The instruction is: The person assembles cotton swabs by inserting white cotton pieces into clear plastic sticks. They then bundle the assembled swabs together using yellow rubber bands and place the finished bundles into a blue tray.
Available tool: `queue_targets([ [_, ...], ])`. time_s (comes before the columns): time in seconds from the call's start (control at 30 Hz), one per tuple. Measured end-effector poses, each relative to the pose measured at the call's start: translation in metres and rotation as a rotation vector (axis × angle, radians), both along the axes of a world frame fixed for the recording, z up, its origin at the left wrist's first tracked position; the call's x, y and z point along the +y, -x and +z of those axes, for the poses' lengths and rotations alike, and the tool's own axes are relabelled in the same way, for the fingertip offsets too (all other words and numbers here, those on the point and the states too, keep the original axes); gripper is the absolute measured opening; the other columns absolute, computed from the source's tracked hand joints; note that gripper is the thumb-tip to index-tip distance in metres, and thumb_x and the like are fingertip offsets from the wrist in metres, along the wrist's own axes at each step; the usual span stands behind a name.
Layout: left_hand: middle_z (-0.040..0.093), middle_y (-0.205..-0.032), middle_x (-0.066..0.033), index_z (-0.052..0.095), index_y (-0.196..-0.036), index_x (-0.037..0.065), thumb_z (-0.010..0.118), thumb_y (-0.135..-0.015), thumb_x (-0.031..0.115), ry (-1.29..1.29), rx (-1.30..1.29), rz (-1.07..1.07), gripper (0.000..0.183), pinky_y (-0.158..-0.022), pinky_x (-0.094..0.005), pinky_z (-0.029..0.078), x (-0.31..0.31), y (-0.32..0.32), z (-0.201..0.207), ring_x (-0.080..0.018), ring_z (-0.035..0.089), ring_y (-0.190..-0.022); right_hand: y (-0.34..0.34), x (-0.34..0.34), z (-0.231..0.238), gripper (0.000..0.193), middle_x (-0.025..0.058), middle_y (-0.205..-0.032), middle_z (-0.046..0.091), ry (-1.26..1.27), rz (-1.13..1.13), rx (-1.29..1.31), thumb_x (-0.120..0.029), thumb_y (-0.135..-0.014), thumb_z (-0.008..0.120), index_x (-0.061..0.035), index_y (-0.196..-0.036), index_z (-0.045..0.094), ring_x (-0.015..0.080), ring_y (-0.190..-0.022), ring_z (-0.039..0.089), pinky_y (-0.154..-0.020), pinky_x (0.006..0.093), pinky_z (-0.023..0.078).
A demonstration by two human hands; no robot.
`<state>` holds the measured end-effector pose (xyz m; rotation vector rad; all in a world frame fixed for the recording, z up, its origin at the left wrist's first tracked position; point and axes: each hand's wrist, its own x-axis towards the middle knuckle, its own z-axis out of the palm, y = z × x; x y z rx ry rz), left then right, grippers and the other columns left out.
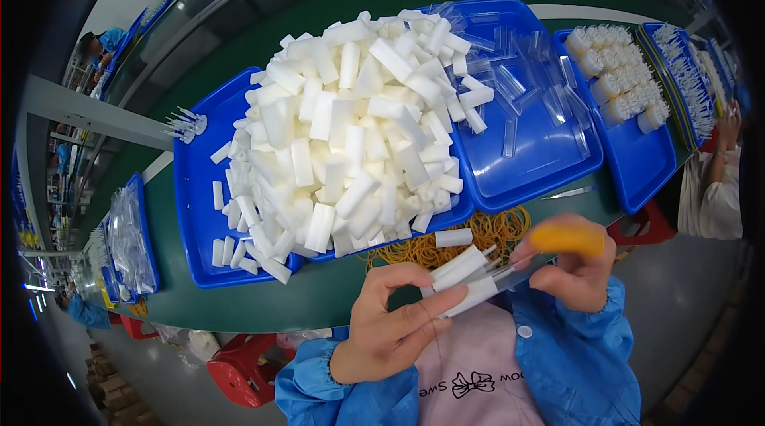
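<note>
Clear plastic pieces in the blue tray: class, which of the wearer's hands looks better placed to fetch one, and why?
The right hand, probably: it is nearer the clear plastic pieces, while the left hand grips white foam blocks. Whether the right hand also grips anything is unclear.

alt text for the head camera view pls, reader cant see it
A left hand holds white blocks; the right hand, with an orange finger cover, is at clear plastic beside them. Beyond, a white heap fills a blue tray beside a second tray of clear pieces.
</note>
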<state>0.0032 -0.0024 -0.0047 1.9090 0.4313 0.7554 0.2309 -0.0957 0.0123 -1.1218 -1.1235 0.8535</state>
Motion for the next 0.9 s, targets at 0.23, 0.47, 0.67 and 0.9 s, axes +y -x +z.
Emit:
queue_targets([
  [0.23,0.049,-0.115,-0.0158,0.063,-0.104,0.001,0.079,-0.062,0.002,0.147,-0.115,0.243,0.045,-0.086,-0.0325,0.044,-0.001,-0.006,-0.011,-0.0224,0.053,-0.095,0.011,0.001,-0.015,0.028,0.0165,-0.104,0.058,-0.025,-0.101,0.299,-0.004,-0.074,0.073,0.0039,-0.097,0.06,0.0257,-0.09,0.062,-0.081,0.0353,0.051],
  [0.47,0.045,-0.123,-0.0146,0.059,-0.113,-0.002,0.075,-0.071,-0.005,0.581,-0.344,-0.002,0.044,-0.092,-0.0326,0.048,-0.001,0.004,-0.035,-0.0214,0.052,-0.112,-0.002,0.007,-0.009,0.024,0.0088,-0.095,0.063,0.011,-0.123,-0.19,-0.004,-0.066,0.072,-0.0027,-0.089,0.064,0.0296,-0.105,0.053,-0.096,0.045,0.037],
  [0.67,0.045,-0.119,-0.0142,0.053,-0.117,-0.005,0.073,-0.074,-0.005,0.711,-0.369,0.049,0.047,-0.095,-0.0348,0.048,-0.005,-0.002,-0.025,-0.0212,0.053,-0.11,0.006,0.001,-0.015,0.024,0.0046,-0.09,0.066,-0.016,-0.125,-0.286,-0.008,-0.063,0.075,-0.0062,-0.085,0.067,0.0295,-0.107,0.053,-0.102,0.0513,0.03],
  [0.9,0.047,-0.117,-0.0142,0.056,-0.111,-0.004,0.073,-0.074,-0.006,0.685,-0.385,0.015,0.041,-0.095,-0.0349,0.048,-0.01,0.0,-0.024,-0.0211,0.054,-0.108,0.021,-0.003,-0.017,0.02,0.0031,-0.088,0.067,-0.041,-0.093,-0.246,-0.006,-0.061,0.077,-0.0073,-0.08,0.069,0.0269,-0.105,0.054,-0.103,0.0508,0.029],
])
